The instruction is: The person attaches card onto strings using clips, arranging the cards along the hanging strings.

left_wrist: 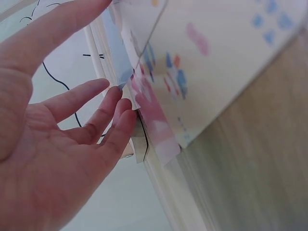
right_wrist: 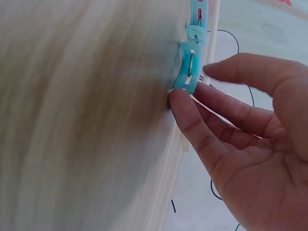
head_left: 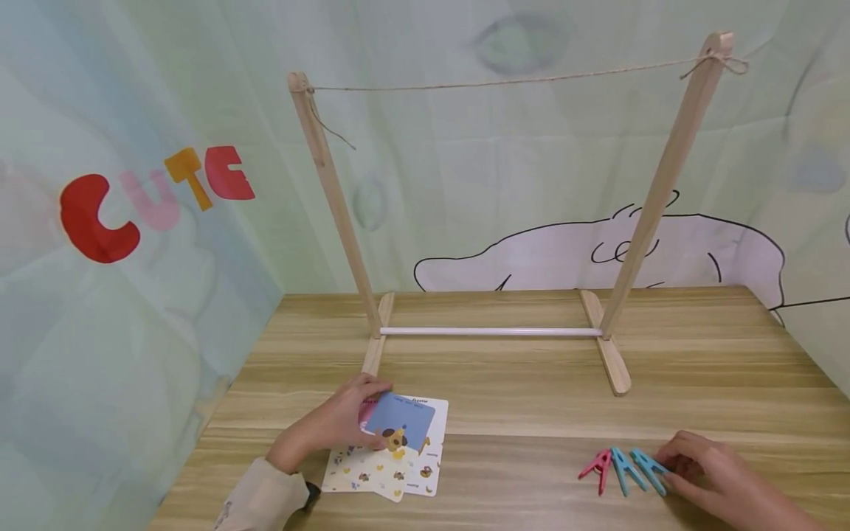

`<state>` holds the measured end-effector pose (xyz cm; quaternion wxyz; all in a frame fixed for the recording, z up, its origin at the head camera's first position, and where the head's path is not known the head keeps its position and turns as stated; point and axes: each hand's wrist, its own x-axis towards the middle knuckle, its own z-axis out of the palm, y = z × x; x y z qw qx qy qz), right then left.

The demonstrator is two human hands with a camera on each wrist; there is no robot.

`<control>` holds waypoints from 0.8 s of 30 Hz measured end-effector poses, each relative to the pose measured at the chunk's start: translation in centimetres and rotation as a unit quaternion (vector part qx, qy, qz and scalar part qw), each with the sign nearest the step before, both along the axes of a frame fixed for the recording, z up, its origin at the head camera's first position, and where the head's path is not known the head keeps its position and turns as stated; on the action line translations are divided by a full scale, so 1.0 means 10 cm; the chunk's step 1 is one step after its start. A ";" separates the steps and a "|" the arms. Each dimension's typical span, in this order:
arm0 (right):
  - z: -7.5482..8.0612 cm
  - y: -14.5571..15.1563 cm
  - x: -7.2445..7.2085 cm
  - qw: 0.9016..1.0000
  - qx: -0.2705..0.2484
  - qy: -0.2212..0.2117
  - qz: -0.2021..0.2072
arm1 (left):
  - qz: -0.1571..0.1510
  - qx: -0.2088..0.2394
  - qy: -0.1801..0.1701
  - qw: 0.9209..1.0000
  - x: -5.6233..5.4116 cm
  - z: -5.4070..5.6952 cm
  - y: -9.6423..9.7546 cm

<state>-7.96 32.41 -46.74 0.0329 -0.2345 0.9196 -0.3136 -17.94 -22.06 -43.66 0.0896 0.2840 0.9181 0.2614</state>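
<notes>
On the left, a small pile of picture cards (head_left: 418, 472) lies on the table, with a blue card (head_left: 408, 417) showing a dog on top. My left hand (head_left: 345, 420) reaches over the pile's left side, thumb and fingers spread at the blue card's edge. The left wrist view shows its fingers loosely bent beside a cream card (left_wrist: 211, 67). Three clothespins stand in a row at right: a pink clothespin (head_left: 598, 468), a middle blue clothespin (head_left: 626, 470) and an end blue clothespin (head_left: 648, 470). Fingertips of my right hand (head_left: 717, 472) are right at the end one, thumb and fingers apart.
Behind the cards stands a wooden frame with a left post (head_left: 341, 214), a right post (head_left: 664, 184) and a white crossbar (head_left: 491, 331). A thin string (head_left: 505, 82) is tied between the post tops. A printed cloth (head_left: 465, 169) hangs behind the wooden table (head_left: 505, 413).
</notes>
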 end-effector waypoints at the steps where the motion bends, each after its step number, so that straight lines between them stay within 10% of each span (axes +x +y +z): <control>1: 0.01 -0.01 0.00 1.000 0.002 -0.006 -0.004 | 0.001 0.000 -0.002 1.000 0.00 0.00 0.00; 8: 0.07 -0.06 0.02 0.997 0.030 -0.061 -0.031 | -0.003 0.005 0.000 1.000 -0.01 0.00 0.00; 24: -0.06 -0.05 0.03 0.998 0.000 0.061 0.017 | -0.005 0.040 -0.010 0.999 -0.01 0.01 -0.02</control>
